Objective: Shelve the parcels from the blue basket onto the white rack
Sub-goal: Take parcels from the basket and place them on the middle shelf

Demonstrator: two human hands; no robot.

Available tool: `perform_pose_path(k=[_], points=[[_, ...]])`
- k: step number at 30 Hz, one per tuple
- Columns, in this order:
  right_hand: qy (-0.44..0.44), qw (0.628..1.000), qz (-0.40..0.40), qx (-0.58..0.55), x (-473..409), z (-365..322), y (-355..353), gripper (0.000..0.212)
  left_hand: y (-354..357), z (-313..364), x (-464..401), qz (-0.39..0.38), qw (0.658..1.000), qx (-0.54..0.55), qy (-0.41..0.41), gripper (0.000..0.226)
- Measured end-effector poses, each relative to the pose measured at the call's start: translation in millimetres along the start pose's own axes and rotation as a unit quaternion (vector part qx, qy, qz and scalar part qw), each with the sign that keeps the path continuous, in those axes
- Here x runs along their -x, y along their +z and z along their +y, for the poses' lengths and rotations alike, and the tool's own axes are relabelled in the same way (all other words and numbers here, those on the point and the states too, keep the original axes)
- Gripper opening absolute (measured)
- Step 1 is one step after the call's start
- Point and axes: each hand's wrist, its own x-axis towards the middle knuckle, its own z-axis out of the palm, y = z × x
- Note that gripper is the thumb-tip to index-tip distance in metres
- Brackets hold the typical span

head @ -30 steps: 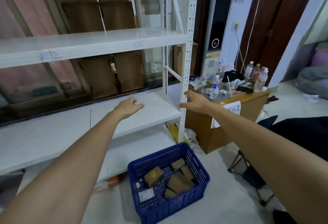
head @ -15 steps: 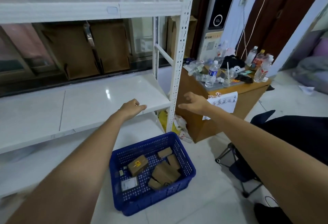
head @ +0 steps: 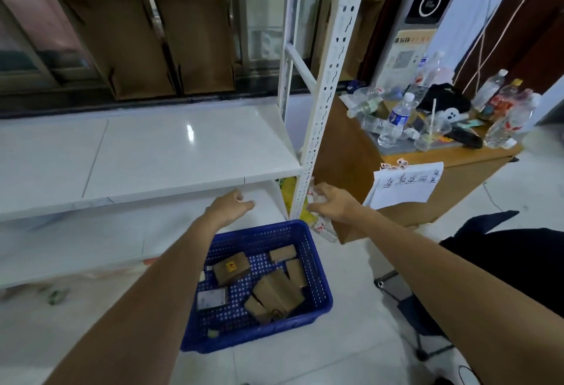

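Both hands hover empty above the blue basket (head: 317, 281), left hand (head: 230, 206) loosely curled, right hand (head: 331, 203) spread. Parcels (head: 276, 291) lie jumbled inside, below the white rack (head: 195, 152). Small stiff cardboard, probably light: pinch across the flat sides.

Left hand (head: 229, 205), right hand (head: 331, 203) outstretched, empty

Brown parcels (head: 276, 290) lie in blue basket (head: 320, 274) below white rack (head: 189, 152).
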Motion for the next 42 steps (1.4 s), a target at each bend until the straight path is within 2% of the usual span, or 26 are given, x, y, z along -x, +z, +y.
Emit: perform_pose_path(k=[3, 7, 13, 15, 17, 18, 22, 26, 29, 31, 35, 39, 42], points=[[-0.003, 0.999, -0.019, 0.040, -22.0, 24.9, 23.5, 0.069, 31.0, -15.0, -18.2, -0.005, 0.999, 0.023, -0.022, 0.063], [-0.007, 0.999, -0.051, -0.009, -57.3, 68.4, 80.4, 0.073, 96.2, -48.5, -57.2, -0.006, 0.999, 0.035, -0.028, 0.061], [-0.003, 0.996, -0.077, 0.035, -142.2, 158.7, 213.7, 0.062, 240.7, -130.1, -138.9, -0.048, 0.993, 0.087, -0.057, 0.071], [0.001, 0.995, -0.091, 0.044, -173.0, 191.4, 266.2, 0.063, 292.4, -163.3, -167.3, -0.067, 0.990, 0.108, -0.063, 0.057], [0.003, 0.994, -0.099, 0.049, -203.7, 223.3, 315.0, 0.068, 340.9, -196.4, -196.2, -0.046, 0.991, 0.105, -0.069, 0.027], [0.007, 0.994, -0.099, 0.048, -219.3, 238.9, 337.0, 0.067, 364.4, -212.2, -210.6, -0.040, 0.990, 0.114, -0.070, 0.021], [0.025, 0.992, -0.113, 0.053, -279.8, 292.4, 409.9, 0.056, 445.2, -263.3, -267.3, -0.100, 0.976, 0.155, -0.119, 0.036], [0.041, 0.988, -0.129, 0.073, -331.5, 328.9, 468.4, 0.053, 501.3, -290.0, -316.0, -0.122, 0.961, 0.189, -0.163, 0.032], [0.054, 0.980, -0.157, 0.108, -356.7, 342.5, 503.8, 0.053, 530.8, -301.5, -343.5, -0.080, 0.964, 0.180, -0.176, 0.051], [0.060, 0.980, -0.169, 0.090, -368.2, 348.5, 522.6, 0.046, 539.6, -305.3, -352.0, -0.057, 0.965, 0.186, -0.177, 0.054], [0.073, 0.975, -0.198, 0.068, -378.8, 360.1, 547.9, 0.054, 551.8, -308.8, -362.6, -0.133, 0.946, 0.212, -0.208, 0.078], [0.100, 0.970, -0.220, 0.009, -379.3, 367.7, 558.2, 0.048, 547.9, -306.9, -361.8, -0.102, 0.927, 0.252, -0.260, 0.091], [0.140, 0.961, -0.235, -0.031, -382.1, 372.0, 557.1, 0.055, 547.7, -310.4, -367.7, -0.095, 0.917, 0.274, -0.274, 0.094]])
